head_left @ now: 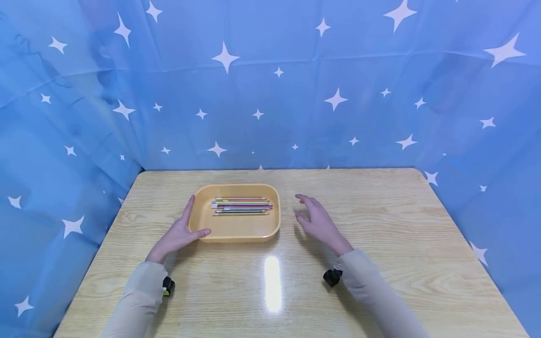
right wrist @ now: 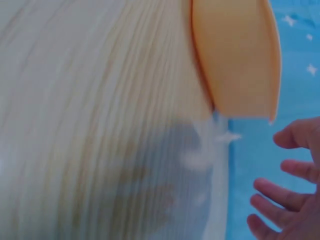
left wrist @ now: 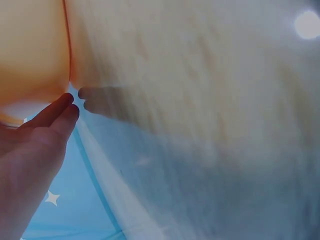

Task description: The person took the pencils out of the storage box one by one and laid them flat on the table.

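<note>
Yellow tray (head_left: pixel 230 228) holds pencils (head_left: pixel 242 206); left hand (head_left: pixel 177 236) touches it; right hand (head_left: pixel 319 222) hovers apart.

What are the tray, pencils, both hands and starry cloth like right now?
Tray: upright, resting on the table.
Pencils: lying side by side in the tray.
Left hand: at the tray's left end, fingers extended.
Right hand: holding nothing, apart from the tray.
Starry cloth: hanging, creased.

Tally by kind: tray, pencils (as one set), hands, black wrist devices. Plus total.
Tray: 1
Set of pencils: 1 (packed too close to count each)
Hands: 2 (left hand, right hand)
Black wrist devices: 2
Total: 6
</note>
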### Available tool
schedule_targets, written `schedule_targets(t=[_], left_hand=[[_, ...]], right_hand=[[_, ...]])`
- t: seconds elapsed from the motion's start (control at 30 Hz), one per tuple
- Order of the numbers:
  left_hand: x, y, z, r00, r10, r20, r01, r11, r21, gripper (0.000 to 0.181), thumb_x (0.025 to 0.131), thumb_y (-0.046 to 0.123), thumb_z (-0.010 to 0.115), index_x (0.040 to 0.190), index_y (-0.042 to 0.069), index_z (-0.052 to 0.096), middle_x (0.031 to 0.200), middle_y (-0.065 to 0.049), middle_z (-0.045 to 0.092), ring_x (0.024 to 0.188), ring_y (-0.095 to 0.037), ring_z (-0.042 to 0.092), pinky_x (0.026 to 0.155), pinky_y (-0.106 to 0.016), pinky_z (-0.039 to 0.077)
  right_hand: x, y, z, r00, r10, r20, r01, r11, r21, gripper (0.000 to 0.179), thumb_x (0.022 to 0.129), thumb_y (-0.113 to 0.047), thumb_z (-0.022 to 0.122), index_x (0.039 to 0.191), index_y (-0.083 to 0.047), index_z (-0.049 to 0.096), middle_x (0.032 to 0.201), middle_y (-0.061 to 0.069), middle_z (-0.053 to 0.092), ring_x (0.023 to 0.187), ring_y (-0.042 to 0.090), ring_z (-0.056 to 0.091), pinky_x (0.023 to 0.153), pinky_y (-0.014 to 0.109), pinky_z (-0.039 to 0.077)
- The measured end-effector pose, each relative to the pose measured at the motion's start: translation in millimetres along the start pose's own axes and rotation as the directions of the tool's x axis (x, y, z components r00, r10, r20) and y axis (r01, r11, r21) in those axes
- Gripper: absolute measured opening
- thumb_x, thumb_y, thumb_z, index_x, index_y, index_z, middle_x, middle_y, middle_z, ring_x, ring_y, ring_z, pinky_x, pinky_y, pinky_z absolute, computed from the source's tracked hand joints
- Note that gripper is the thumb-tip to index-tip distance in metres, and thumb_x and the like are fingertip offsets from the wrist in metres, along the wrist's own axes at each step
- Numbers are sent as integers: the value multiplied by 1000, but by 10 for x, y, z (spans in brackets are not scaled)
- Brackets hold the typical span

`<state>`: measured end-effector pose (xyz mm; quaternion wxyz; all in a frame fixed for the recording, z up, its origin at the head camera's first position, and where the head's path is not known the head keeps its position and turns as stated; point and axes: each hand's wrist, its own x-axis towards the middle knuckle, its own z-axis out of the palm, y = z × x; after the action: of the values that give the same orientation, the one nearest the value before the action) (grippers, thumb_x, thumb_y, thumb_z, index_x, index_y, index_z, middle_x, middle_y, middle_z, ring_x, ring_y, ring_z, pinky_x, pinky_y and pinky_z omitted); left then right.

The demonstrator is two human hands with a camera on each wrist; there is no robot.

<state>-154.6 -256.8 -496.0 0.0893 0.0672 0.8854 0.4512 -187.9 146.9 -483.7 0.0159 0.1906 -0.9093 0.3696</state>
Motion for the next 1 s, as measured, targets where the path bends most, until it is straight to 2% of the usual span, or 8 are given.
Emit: schedule_targets(t=[0.13, 0.33, 0.5, 0.77, 0.87, 1.0], left_hand=[[13, 6, 7, 1000, 9, 10, -9, 1000, -15, 115, 83, 32, 77, 154, 15, -11, 159, -21, 1, 140, -45, 15, 110, -58, 17], [34, 38, 15, 999, 32, 17, -31, 999, -39, 119, 80, 25, 81, 154, 12, -10, 157, -26, 6, 138, -46, 21, 110, -56, 20], [52, 59, -3, 999, 44, 29, -43, 999, -22, 121, 78, 26, 83, 154, 9, -10, 156, -28, 8, 136, -45, 27, 110, -55, 22], [18, 75, -40, 999, 20, 25, -21, 999, 33, 122, 77, 29, 83, 154, 5, -9, 154, -30, 14, 134, -47, 31, 109, -56, 24], [7, 78, -43, 1000, 21, 17, -22, 999, 42, 122, 76, 30, 83, 154, 6, -8, 153, -31, 17, 132, -46, 33, 108, -56, 25], [14, 67, -37, 999, 37, 21, -38, 998, 42, 122, 77, 31, 82, 154, 5, -9, 152, -32, 18, 131, -46, 36, 107, -56, 27]], right_hand=[[62, -147, 66, 999, -29, -14, 30, 999, 20, 52, 92, -10, 62, 140, -2, 46, 124, 21, 56, 114, 39, 53, 91, 50, 45], [128, -295, 113, 994, -62, -87, 66, 997, 46, 45, 90, -8, 61, 133, -2, 53, 115, 15, 63, 110, 34, 57, 93, 48, 45], [189, -397, 156, 987, -89, -132, 102, 990, 97, 39, 88, -4, 60, 127, -1, 58, 109, 12, 66, 106, 28, 59, 94, 46, 45], [280, -549, 341, 977, -174, -120, 199, 951, 236, 32, 85, 5, 59, 117, 6, 60, 97, 16, 66, 90, 24, 62, 81, 41, 53], [308, -596, 427, 969, -216, -122, 240, 942, 235, 30, 84, 6, 59, 114, 6, 61, 93, 13, 65, 85, 21, 62, 77, 35, 53], [334, -640, 530, 966, -241, -92, 256, 938, 232, 30, 85, 5, 59, 115, 5, 60, 91, 11, 65, 83, 19, 62, 75, 29, 53]])
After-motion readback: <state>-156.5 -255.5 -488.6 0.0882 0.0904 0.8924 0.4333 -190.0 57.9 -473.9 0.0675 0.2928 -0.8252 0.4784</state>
